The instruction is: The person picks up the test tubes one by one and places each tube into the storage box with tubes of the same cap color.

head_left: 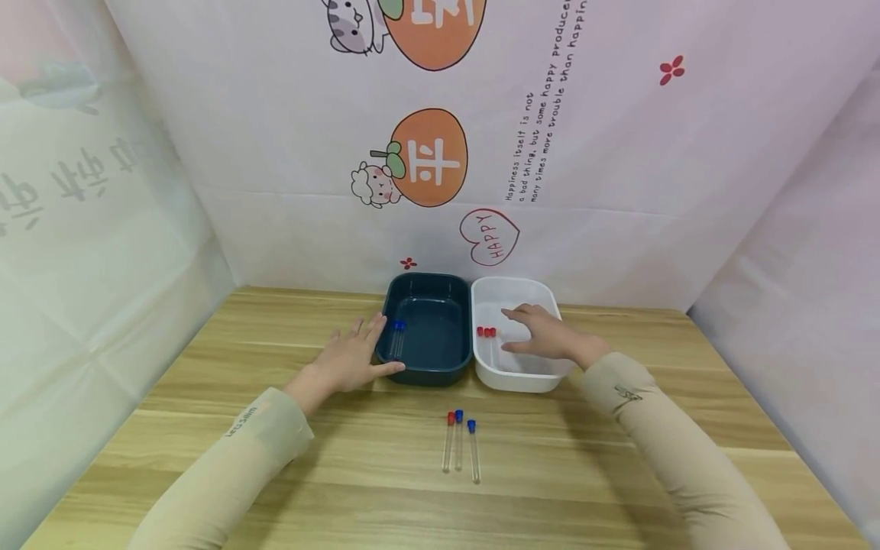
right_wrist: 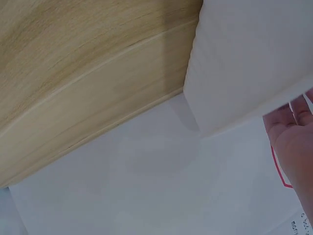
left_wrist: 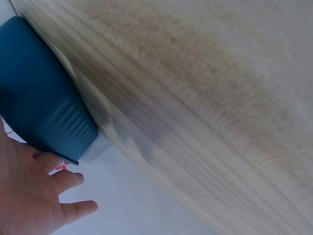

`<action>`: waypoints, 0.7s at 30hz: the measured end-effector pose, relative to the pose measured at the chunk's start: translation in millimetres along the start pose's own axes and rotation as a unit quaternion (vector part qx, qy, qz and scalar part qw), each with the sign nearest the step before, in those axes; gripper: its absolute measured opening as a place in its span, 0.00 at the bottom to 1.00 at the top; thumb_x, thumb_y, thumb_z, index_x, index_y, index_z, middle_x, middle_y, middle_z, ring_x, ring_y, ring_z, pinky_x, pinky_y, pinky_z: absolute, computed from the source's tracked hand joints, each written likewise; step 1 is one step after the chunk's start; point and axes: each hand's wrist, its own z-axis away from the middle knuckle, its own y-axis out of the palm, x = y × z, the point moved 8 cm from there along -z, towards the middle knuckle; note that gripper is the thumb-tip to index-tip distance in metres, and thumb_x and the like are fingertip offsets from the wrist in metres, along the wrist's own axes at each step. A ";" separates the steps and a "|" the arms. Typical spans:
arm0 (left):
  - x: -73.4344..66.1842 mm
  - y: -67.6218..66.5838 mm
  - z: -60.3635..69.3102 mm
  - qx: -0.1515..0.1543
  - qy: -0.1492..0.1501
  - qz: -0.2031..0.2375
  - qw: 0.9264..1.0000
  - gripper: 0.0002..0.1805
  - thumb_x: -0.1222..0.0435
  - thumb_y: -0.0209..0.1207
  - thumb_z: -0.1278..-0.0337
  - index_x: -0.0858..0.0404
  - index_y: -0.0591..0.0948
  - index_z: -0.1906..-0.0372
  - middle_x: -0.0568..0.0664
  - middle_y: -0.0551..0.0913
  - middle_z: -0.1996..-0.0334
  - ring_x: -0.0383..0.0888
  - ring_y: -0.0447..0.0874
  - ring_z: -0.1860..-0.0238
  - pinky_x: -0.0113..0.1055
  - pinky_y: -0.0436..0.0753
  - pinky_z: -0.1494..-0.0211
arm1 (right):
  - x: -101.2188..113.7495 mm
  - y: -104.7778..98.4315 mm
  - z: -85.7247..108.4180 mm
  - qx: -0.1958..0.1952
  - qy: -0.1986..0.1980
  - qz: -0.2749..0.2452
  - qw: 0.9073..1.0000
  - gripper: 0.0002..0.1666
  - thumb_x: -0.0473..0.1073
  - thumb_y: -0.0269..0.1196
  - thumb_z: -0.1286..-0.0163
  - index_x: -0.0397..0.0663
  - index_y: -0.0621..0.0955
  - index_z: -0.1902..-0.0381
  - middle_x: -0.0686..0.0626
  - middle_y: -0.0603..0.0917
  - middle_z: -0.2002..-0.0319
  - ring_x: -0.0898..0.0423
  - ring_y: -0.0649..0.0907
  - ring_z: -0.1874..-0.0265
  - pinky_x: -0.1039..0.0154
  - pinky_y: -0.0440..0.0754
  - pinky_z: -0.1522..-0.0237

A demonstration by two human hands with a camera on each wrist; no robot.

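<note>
In the head view, my left hand (head_left: pixel 349 359) lies at the left rim of a dark blue bin (head_left: pixel 433 376), fingers spread and straight. Two blue-capped tubes (head_left: pixel 399 326) lie at the left inside that bin. My right hand (head_left: pixel 546 334) is over the white bin (head_left: pixel 519 382), thumb and fingers apart, holding nothing. Several red-capped tubes (head_left: pixel 486 332) lie at the left inside the white bin. The left wrist view shows the left hand (left_wrist: pixel 36 191) beside the blue bin's wall (left_wrist: pixel 44 88); the right wrist view shows the right hand (right_wrist: pixel 293 142) at the white bin's edge (right_wrist: pixel 244 63).
Three capped tubes lie on the wooden table (head_left: pixel 385 489) in front of the bins: one red-capped (head_left: pixel 449 443) and two blue-capped, the right one (head_left: pixel 474 454) slightly apart. A printed white cloth (head_left: pixel 309 153) hangs behind the bins, with plain cloth at both sides.
</note>
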 end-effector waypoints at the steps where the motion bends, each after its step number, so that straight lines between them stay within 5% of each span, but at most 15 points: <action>1: 0.2 0.0 -0.1 0.000 0.000 0.000 1.000 0.59 0.28 0.48 0.35 0.64 0.46 0.17 0.58 0.46 0.18 0.64 0.44 0.20 0.71 0.50 0.26 | 2.1 -1.7 1.6 -0.004 -0.005 -0.002 1.000 0.45 0.52 0.68 0.29 0.30 0.67 0.26 0.29 0.72 0.33 0.33 0.69 0.33 0.40 0.67 0.31; 12: 2.8 1.5 -1.7 -0.004 0.001 0.004 1.000 0.60 0.27 0.48 0.36 0.64 0.45 0.17 0.58 0.46 0.18 0.63 0.43 0.20 0.71 0.48 0.27 | 20.1 -14.6 21.5 -0.018 0.007 -0.018 1.000 0.45 0.53 0.69 0.30 0.38 0.68 0.24 0.33 0.71 0.30 0.36 0.69 0.31 0.39 0.67 0.30; 21: 2.0 2.5 -0.9 0.000 0.003 0.002 1.000 0.60 0.27 0.48 0.36 0.64 0.44 0.17 0.58 0.45 0.18 0.63 0.43 0.20 0.71 0.48 0.26 | 46.0 -24.7 44.2 -0.068 -0.027 -0.018 0.997 0.39 0.51 0.70 0.30 0.40 0.73 0.27 0.37 0.76 0.34 0.39 0.73 0.33 0.41 0.72 0.33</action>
